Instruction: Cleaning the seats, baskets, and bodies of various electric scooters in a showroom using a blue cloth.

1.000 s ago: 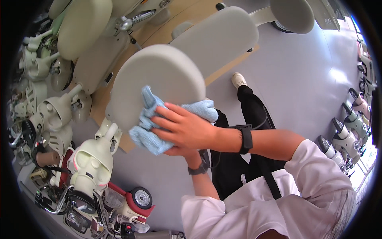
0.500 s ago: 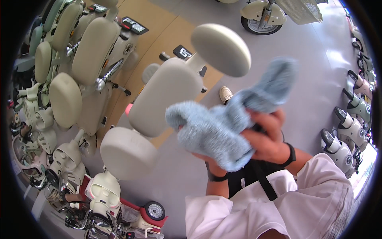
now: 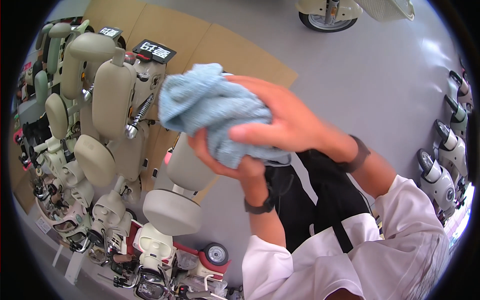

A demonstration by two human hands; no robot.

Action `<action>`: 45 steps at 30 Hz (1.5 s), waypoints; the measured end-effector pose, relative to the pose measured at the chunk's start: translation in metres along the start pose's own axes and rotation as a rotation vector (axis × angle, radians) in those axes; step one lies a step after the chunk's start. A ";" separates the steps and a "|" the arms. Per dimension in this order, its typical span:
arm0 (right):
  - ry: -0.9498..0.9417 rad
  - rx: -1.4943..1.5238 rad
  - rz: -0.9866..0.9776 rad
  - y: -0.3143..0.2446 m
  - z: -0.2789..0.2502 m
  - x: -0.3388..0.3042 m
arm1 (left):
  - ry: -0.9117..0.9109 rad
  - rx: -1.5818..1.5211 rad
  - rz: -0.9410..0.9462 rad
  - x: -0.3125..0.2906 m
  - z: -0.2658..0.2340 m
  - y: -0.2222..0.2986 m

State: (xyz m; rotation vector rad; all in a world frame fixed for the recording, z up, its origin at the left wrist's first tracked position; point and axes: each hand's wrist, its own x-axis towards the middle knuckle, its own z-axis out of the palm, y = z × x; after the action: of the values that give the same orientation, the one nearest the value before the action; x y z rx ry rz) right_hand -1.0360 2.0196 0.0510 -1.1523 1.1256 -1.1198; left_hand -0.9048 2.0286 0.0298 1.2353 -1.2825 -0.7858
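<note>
A fluffy light-blue cloth (image 3: 215, 107) is bunched between my two hands, held up in front of me. My left hand (image 3: 232, 167) grips it from below, its fingers wrapped round the lower side. From the right, my right hand (image 3: 285, 117) presses over the cloth, thumb on the near face and fingers along the top. Directly behind the cloth stands a cream scooter, its beige seat (image 3: 186, 167) and rounded front seat pad (image 3: 172, 212) partly in view. The cloth and my hands hide the rest of it.
More cream scooters with seats (image 3: 112, 100) and chrome springs stand in a row to the left. A red and cream scooter with a small wheel (image 3: 216, 254) is at the lower left. Grey and pink scooters (image 3: 440, 185) line the right side. A front wheel (image 3: 327, 22) stands at the far edge.
The cloth has moved left and is gathered into a compact bundle, where before one end stuck out to the right. My right hand has shifted left over it. The view has shifted too.
</note>
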 end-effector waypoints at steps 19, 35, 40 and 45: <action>0.097 -0.253 -0.244 0.032 0.009 -0.072 | 0.048 0.083 -0.122 -0.097 -0.004 -0.009; 0.116 0.148 0.014 0.019 0.006 -0.035 | 0.086 0.073 -0.053 -0.063 0.004 -0.021; 0.150 -0.184 -0.150 0.004 0.023 -0.083 | 0.024 0.057 -0.043 -0.094 -0.021 -0.023; 0.142 -0.336 -0.307 0.002 0.021 -0.036 | -0.054 -0.032 0.069 -0.037 -0.023 -0.040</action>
State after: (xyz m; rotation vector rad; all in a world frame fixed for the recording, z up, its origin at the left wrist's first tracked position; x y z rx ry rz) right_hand -1.0181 2.0572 0.0530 -1.5667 1.3116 -1.2942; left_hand -0.8815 2.0593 -0.0151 1.1451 -1.3437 -0.7920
